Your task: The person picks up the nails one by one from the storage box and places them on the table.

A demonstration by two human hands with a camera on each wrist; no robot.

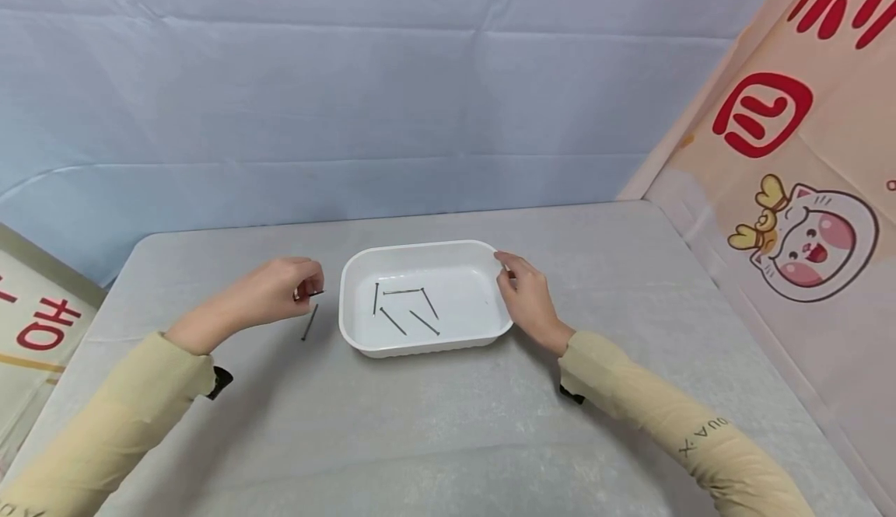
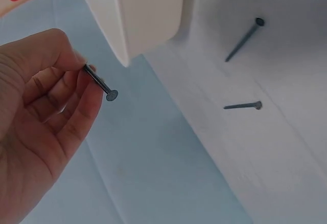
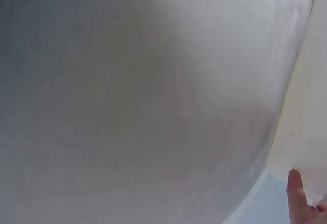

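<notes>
A thin dark steel nail [image 2: 100, 82] is pinched between the thumb and curled fingertips [image 2: 84, 98] of the left hand [image 1: 269, 293], its flat round head pointing away from the palm toward the tray. This hand is held just above the table at about nine o'clock from the shallow white plastic tray [image 1: 353, 329], close to its left rim but apart from it. A second loose nail [image 1: 309, 322] is seen lying on the cloth just below the hand, toward five o'clock from the fingertips. Inside the tray, five more nails [image 1: 402, 307] are scattered on the floor, left of centre. At three o'clock, the tray's right rim is touched by the right hand [image 1: 528, 297]; the thumb and fingers are bent onto the edge, though whether the rim is actually gripped cannot be told.

Everything is carried by a table covered in grey cloth [image 1: 434, 424]. A creased pale blue backdrop [image 1: 350, 97] is hung behind it, and a peach banner with red characters and a cartoon cat [image 1: 805, 190] is placed at the right.

The held nail is slender, straight and dull grey.
</notes>
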